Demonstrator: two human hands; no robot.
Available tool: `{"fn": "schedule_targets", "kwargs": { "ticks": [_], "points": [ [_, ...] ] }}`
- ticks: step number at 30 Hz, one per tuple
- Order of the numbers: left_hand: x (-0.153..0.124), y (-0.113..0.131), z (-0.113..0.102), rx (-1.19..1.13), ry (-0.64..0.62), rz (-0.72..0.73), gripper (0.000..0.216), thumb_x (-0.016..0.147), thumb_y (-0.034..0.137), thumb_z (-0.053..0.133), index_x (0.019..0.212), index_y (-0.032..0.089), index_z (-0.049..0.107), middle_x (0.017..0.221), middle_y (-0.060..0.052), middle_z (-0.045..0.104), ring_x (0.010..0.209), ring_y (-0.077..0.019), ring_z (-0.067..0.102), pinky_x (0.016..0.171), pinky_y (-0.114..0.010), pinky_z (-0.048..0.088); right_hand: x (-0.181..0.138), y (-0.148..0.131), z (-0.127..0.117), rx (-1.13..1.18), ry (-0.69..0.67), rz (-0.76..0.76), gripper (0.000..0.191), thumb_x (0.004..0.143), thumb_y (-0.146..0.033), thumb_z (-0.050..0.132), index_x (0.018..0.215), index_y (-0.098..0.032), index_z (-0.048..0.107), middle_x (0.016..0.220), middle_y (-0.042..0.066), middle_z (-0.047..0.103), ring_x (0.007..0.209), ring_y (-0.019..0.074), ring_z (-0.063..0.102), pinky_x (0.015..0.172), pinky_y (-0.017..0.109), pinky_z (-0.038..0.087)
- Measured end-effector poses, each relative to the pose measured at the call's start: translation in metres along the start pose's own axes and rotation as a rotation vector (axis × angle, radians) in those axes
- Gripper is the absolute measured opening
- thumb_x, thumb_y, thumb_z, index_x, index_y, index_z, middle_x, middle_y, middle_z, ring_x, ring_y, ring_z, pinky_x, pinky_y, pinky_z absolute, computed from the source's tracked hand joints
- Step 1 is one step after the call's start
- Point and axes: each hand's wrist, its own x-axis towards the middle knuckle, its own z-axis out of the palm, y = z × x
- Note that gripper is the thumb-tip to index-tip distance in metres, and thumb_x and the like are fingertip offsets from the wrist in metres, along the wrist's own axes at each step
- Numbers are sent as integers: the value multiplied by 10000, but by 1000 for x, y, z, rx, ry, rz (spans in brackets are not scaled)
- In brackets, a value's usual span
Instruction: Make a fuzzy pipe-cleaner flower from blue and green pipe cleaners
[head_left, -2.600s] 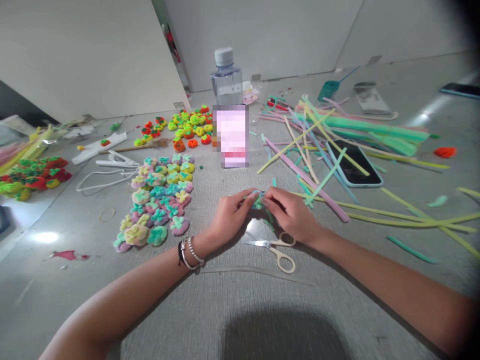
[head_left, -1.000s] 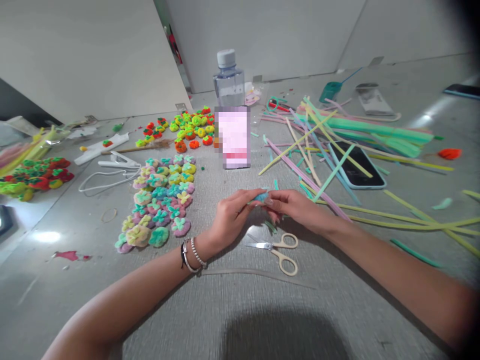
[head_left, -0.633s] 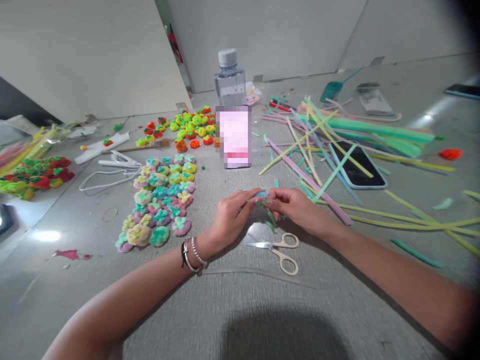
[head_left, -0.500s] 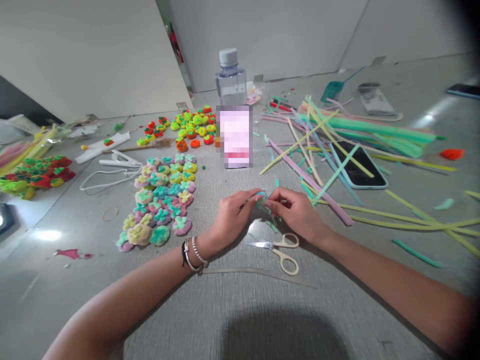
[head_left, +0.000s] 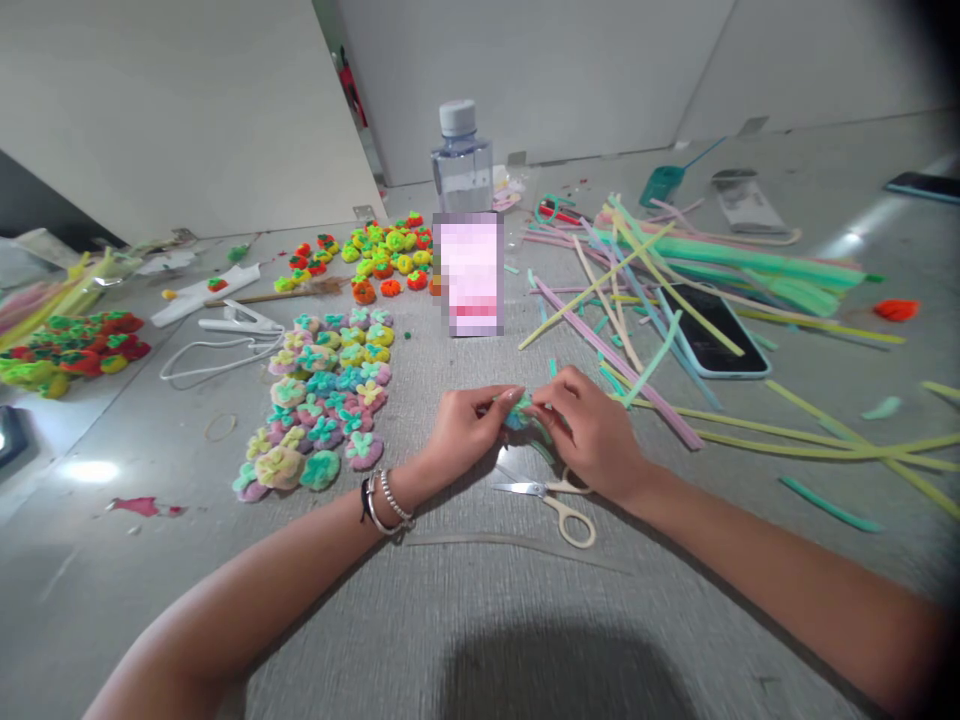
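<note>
A small blue and green pipe-cleaner piece is pinched between the fingertips of my two hands above the table. My left hand, with bracelets at the wrist, holds it from the left with thumb and forefinger. From the right, my right hand grips it with closed fingers, which partly hide it. A mint-green pipe cleaner sticks up behind the right hand; whether it joins the piece is hidden. Cream-handled scissors lie just below the hands, one loop partly covered by the right hand.
Left of my hands lie rows of pastel pipe-cleaner flowers. Behind stand a lit phone and a bottle. Loose pipe cleaners and a dark phone spread to the right. Red and yellow fuzzy pieces lie at the back.
My right hand has turned, its knuckles higher, and covers part of the scissors. The mint-green pipe cleaner behind it has shifted left and down, now with a bent tip. The left hand has barely moved.
</note>
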Motion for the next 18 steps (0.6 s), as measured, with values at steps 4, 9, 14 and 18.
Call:
{"fn": "schedule_targets", "kwargs": {
  "ticks": [4, 9, 14, 18],
  "points": [
    [1, -2, 0, -45, 63, 10, 405, 912, 469, 521, 935, 140, 756, 656, -31, 682, 567, -123, 578, 511, -230, 445, 7, 6, -1, 343, -58, 235, 311, 977, -417, 409, 738, -220, 436, 678, -15, 438, 641, 149, 448, 617, 288, 345],
    [1, -4, 1, -90, 150, 8, 374, 893, 470, 556, 1020, 175, 748, 766, -50, 735, 655, -145, 621, 531, -242, 484, 11, 13, -2, 627, -152, 404, 428, 965, -525, 372, 674, -215, 416, 644, -23, 390, 615, 138, 389, 585, 286, 315],
    [1, -4, 2, -67, 124, -11, 374, 897, 461, 556, 1038, 171, 745, 789, -51, 741, 584, -116, 586, 481, -222, 438, 11, 10, -3, 643, -218, 378, 356, 939, -502, 461, 728, -215, 462, 645, -41, 381, 598, 127, 368, 562, 278, 296],
    [1, -5, 2, -72, 66, -5, 370, 903, 452, 548, 1041, 169, 743, 782, -51, 735, 547, -100, 552, 468, -214, 423, 10, 8, -3, 593, -217, 343, 307, 946, -460, 466, 766, -212, 491, 657, -39, 418, 606, 125, 392, 570, 277, 305]
  ]
}}
